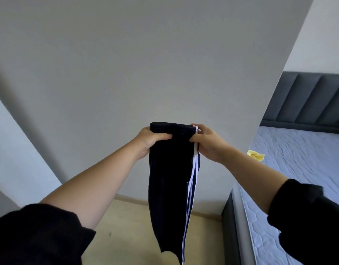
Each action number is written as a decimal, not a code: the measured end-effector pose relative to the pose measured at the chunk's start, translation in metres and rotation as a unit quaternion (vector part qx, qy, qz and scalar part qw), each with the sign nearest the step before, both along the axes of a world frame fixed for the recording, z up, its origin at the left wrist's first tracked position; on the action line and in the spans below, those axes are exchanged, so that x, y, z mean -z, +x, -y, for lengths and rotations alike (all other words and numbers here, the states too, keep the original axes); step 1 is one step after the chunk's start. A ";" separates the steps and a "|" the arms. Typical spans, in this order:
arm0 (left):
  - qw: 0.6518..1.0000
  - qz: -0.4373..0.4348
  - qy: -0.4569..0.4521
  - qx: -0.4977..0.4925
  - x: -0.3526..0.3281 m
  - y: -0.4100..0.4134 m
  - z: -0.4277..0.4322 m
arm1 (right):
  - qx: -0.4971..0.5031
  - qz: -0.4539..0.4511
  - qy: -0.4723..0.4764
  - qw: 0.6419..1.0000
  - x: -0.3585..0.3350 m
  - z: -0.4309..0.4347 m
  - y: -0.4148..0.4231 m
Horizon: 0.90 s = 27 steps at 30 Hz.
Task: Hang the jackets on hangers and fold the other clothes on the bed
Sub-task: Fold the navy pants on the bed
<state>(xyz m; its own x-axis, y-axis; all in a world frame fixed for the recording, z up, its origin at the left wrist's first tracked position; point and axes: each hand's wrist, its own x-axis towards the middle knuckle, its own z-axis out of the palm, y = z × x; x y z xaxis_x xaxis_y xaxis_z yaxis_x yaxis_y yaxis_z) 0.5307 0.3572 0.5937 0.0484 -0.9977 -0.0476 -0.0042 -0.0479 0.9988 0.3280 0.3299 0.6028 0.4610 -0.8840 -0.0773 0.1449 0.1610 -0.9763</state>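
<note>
— Grey wall [126, 64] fills most of what we face, and the bed [298, 150] sits off to our right. What have we got hold of?

— Dark trousers [168, 178] with white side stripes. Our left hand [149, 139] has its grip closed on the left end of the ribbed top edge, thumb across the front. Our right hand [208, 144] pinches the right end, by the stripes. The two grips sit close together.

— How does the cloth lie from there?

— Straight down. Its long axis is upright. It hangs from our grips as a narrow strip above the floor [126, 226], and its lower end runs out of view. We see it touching nothing else.

— Where should it go?

— It's no jacket, so we judge it is for folding on the bed. The bed lies to the right of our grips and lower, with our right hand the nearer one. We'd need to turn right and bring that upright axis down flat.

— Anything in the way?

— A small yellow thing [255, 155] lies on the bed just past our right wrist. We can't tell what it is.
</note>
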 end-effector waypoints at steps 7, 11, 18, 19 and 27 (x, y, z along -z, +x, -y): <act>0.995 0.093 -0.048 -0.001 0.012 -0.056 0.021 | 0.166 -0.178 -0.062 0.968 0.016 -0.004 -0.046; 0.986 0.128 -0.060 0.093 0.006 -0.097 0.040 | 0.219 -0.125 -0.013 0.968 0.014 -0.008 -0.099; 0.972 0.016 0.015 0.234 -0.014 -0.195 0.085 | 0.284 -0.079 0.003 0.955 -0.016 -0.008 -0.196; 0.967 0.012 0.029 0.251 -0.019 -0.211 0.094 | 0.295 -0.091 -0.001 0.951 -0.021 -0.004 -0.213; 0.955 0.089 0.022 0.282 -0.056 -0.378 0.191 | 0.372 -0.157 -0.031 0.914 -0.053 0.068 -0.365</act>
